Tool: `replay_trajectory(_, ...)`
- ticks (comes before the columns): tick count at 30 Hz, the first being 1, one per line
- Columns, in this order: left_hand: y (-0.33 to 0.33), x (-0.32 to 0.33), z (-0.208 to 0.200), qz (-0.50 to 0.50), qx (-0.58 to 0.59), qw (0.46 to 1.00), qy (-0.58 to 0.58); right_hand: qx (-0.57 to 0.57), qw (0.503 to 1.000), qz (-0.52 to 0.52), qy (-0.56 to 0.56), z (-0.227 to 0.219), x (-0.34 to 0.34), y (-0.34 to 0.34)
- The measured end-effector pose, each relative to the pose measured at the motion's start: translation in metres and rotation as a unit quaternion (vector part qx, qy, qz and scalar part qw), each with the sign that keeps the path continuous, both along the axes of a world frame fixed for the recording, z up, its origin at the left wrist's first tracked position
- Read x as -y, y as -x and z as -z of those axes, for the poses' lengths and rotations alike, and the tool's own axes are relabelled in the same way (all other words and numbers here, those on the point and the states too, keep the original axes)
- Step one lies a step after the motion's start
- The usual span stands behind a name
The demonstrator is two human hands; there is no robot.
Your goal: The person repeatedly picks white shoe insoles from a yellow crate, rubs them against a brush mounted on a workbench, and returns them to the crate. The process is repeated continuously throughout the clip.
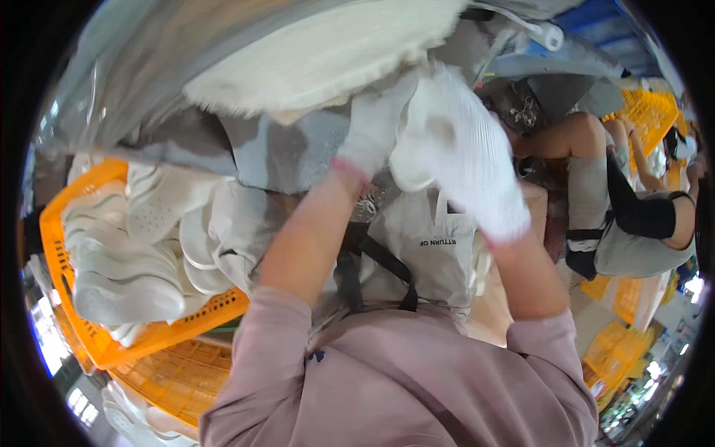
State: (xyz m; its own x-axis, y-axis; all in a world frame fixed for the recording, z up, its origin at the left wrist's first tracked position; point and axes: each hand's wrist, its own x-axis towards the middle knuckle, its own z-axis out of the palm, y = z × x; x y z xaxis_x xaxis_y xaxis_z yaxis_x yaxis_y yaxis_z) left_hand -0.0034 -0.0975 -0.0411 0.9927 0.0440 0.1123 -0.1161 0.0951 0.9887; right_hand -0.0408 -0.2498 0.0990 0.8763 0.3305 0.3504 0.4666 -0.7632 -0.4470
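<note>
A: What is the largest thing near the hands?
B: It is the fluffy pale wheel (320, 63), just above both hands and reaching out to the left of them.

A: And after the wheel?
B: An orange crate (48, 231), lower and to the left of the left hand (380, 119). It holds a heap of white shoes (126, 290), many of them lying closely one upon another.

A: Are these shoes finished, or do they wait?
B: I cannot tell. No mark shows me which of them are done, so I cannot count what is left.

A: Where is the shoe of this moment?
B: The held shoe (408, 167) is between the two hands, below the lower edge of the wheel. The left hand and the right hand (473, 149), both in white gloves, are grasping it from its two sides.

A: Then this one is not complete?
B: I judge it is in the middle of its work, because it is not laid down. Whether it touches the wheel is hidden by the gloves.
</note>
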Motion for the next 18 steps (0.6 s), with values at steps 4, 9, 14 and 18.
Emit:
replay_trajectory(4, -0.002, 0.0, -0.009, 0.07, -0.289, 0.928, 0.226, 0.087, 0.96, -0.074, 0.255, -0.004, 0.013, 0.045)
replay_trajectory(9, 0.059, -0.025, -0.045, 0.028, -0.323, 0.797, 0.51, -0.079, 0.984, -0.101, 0.125, 0.003, -0.035, 0.087)
replay_trajectory(14, 0.026, -0.048, -0.042, -0.09, -0.228, 0.827, 0.507, -0.037, 0.997, -0.005, 0.07, 0.018, -0.087, 0.057)
replay_trajectory(18, 0.013, -0.055, -0.009, -0.063, -0.294, 0.823, 0.481, -0.074, 0.992, 0.006, 0.105, 0.0, -0.086, 0.071)
